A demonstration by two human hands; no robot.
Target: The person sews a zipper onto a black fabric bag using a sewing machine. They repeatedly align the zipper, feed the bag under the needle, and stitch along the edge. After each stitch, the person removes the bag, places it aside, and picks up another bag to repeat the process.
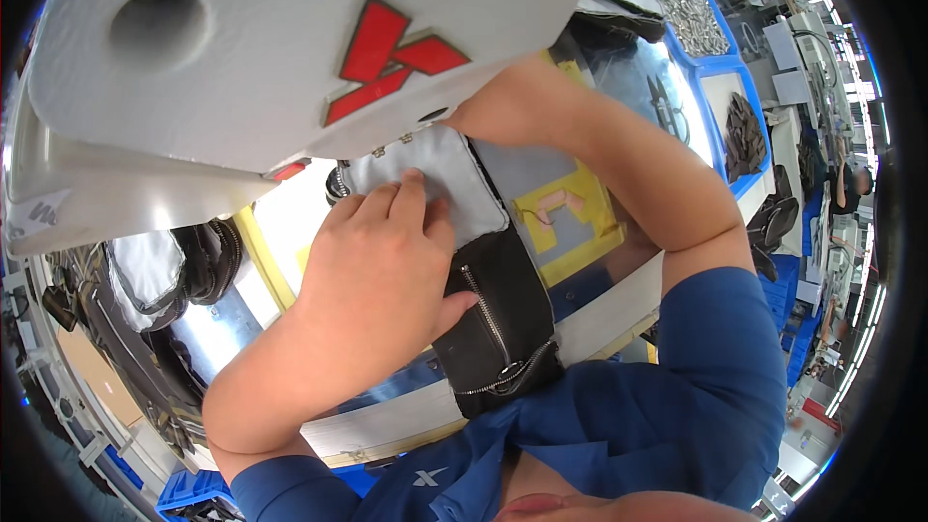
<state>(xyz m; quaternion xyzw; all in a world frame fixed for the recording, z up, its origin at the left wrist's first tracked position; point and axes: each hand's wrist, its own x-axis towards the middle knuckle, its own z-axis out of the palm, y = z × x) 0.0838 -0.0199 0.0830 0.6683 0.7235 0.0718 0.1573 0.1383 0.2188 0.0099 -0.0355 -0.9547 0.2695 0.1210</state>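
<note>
A black zippered pouch piece (pixel 507 295) with a light grey lining panel (pixel 454 184) lies on the machine bed, its lower end against my shirt. My left hand (pixel 382 256) rests flat on the lining, fingers stretched out and thumb over the black fabric. At the far edge of the panel is my right hand (pixel 512 101); the sewing machine head (pixel 251 58) hides its fingers. That head is white with a red emblem and hangs over the far end of the piece. The needle area is hidden behind it.
Black pouches with grey lining (pixel 150 271) are piled at left, near camouflage fabric (pixel 106 338). Yellow tape (pixel 580 256) marks the bed at right. Beyond lie scissors (pixel 667 108), a blue bin of small metal fittings (pixel 691 14) and another with dark pieces (pixel 744 135).
</note>
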